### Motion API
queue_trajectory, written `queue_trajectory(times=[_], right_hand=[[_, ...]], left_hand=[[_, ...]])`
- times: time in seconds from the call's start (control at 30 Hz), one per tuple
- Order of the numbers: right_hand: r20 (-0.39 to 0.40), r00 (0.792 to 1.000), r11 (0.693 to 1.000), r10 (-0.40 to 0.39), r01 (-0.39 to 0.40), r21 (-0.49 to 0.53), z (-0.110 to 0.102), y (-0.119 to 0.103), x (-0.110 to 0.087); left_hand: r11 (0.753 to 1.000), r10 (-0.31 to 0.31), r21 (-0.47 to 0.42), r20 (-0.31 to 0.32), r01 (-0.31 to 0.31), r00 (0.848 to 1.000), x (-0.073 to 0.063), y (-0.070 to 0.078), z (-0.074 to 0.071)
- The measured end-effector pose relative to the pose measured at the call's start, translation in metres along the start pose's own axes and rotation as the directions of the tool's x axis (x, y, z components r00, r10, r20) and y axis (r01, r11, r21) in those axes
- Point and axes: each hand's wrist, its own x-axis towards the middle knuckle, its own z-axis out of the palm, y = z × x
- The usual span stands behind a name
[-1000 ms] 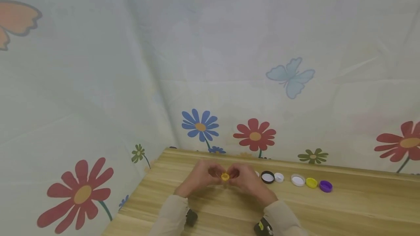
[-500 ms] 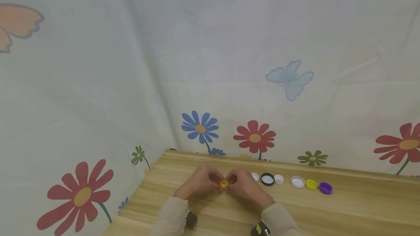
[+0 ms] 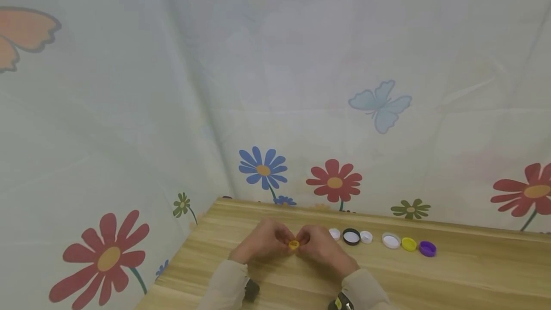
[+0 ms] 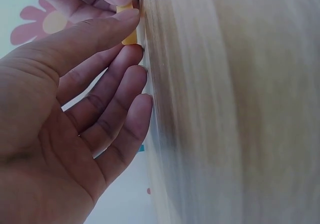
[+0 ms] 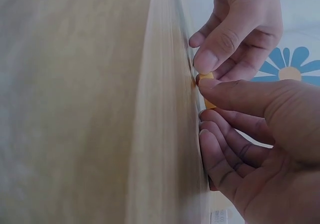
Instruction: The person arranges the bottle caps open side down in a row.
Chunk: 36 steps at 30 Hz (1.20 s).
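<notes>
Between my two hands is a small round orange-yellow bottle cap (image 3: 294, 244), its hollow side facing up in the head view. My left hand (image 3: 264, 242) pinches it from the left with thumb and fingertips, and my right hand (image 3: 320, 247) pinches the opposite side. In the left wrist view the edge of the cap (image 4: 131, 37) shows beside the thumb, low by the tabletop. The right wrist view shows part of the cap (image 5: 209, 103) below the right thumb; fingers hide most of it. The other fingers of both hands rest with their tips at the wood.
To the right on the wooden table (image 3: 482, 276) runs a row of caps: a white one (image 3: 334, 234), a black-rimmed one (image 3: 351, 237), a small white one (image 3: 366, 237), a clear-rimmed one (image 3: 391, 240), a yellow one (image 3: 409, 244) and a purple one (image 3: 427, 248). A flowered curtain (image 3: 292, 85) hangs behind.
Both hands have lowered slightly toward the table with the orange-yellow cap, moving nearer to me. The white cap behind the right hand has come into fuller view. The row of caps is unchanged.
</notes>
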Motion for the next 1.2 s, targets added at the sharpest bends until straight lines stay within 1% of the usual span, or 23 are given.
queue_trajectory(times=[0.23, 0.43, 0.87, 0.97, 1.03, 1.1, 1.2], right_hand=[[0.010, 0.999, 0.999, 0.038, -0.038, -0.012, -0.001, -0.003, 0.000], [0.000, 1.000, 0.999, 0.022, -0.022, -0.032, -0.001, -0.002, 0.000], [0.014, 1.000, 0.999, 0.022, -0.021, -0.038, 0.001, -0.004, 0.000], [0.020, 1.000, 0.998, 0.015, -0.014, -0.060, 0.000, -0.005, 0.000], [0.013, 1.000, 0.995, -0.008, 0.009, -0.095, -0.002, -0.005, 0.000], [-0.001, 0.999, 0.991, -0.034, 0.033, -0.133, -0.005, -0.006, 0.001], [-0.030, 0.999, 0.984, -0.038, 0.032, -0.175, -0.011, -0.009, 0.001]], left_hand=[[1.000, 0.004, 0.012, 0.007, -0.004, 1.000, -0.001, 0.002, 0.000], [0.999, 0.010, 0.032, 0.011, -0.010, 1.000, -0.002, 0.004, -0.001], [1.000, -0.024, 0.019, 0.026, 0.024, 0.999, -0.005, 0.005, -0.002], [0.999, -0.042, 0.012, 0.039, 0.041, 0.998, -0.004, 0.005, -0.003], [0.999, -0.051, 0.006, 0.041, 0.051, 0.998, -0.003, 0.006, -0.005], [0.999, -0.051, 0.000, 0.032, 0.051, 0.998, -0.001, 0.008, -0.006], [0.999, -0.047, 0.000, 0.000, 0.047, 0.999, 0.003, 0.011, -0.008]])
